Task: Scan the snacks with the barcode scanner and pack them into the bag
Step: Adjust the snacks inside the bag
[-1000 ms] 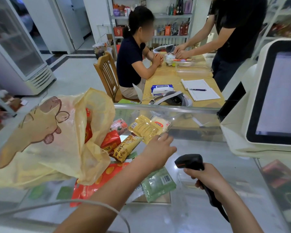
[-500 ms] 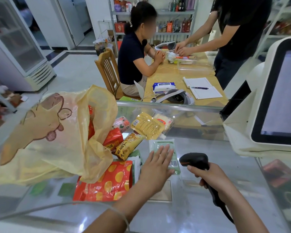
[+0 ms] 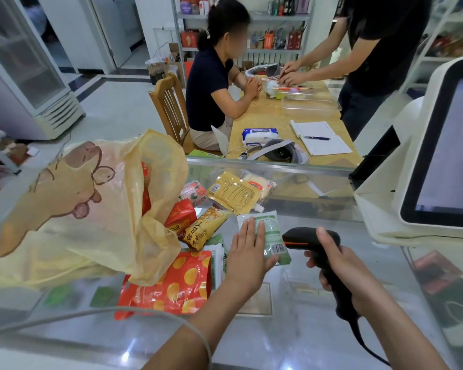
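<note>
The left hand [image 3: 247, 249] lies flat, fingers straight and together, on the left half of the green packet [image 3: 272, 228], pressing it onto the glass counter [image 3: 305, 332]. The packet is a soft, crinkled rectangular pouch with white print. The barcode at its near right corner is not covered by the hand.

Just right of the green packet, the right hand [image 3: 342, 271] grips the barcode scanner [image 3: 301, 236], fingers curled round the handle and thumb laid on top of the head. The scanner is matte black and pistol-shaped, with an orange strip at its nose, which sits close beside the barcode.

Left of the green packet a glossy red packet [image 3: 171, 284] with orange dots lies flat, partly under the yellow bag [image 3: 91, 214]. The bag is thin translucent plastic with a brown cartoon print, and its mouth slumps open toward the packet. Between the bag and the green packet lie a yellow-brown snack packet [image 3: 207, 228] and a red carton [image 3: 181, 217]. Beyond the green packet lies a yellow spouted pouch [image 3: 231, 192], and well to its right stands a white touchscreen terminal [image 3: 444, 156]. Nearer than the packet, a grey cable [image 3: 91, 313] crosses the left forearm.
</note>
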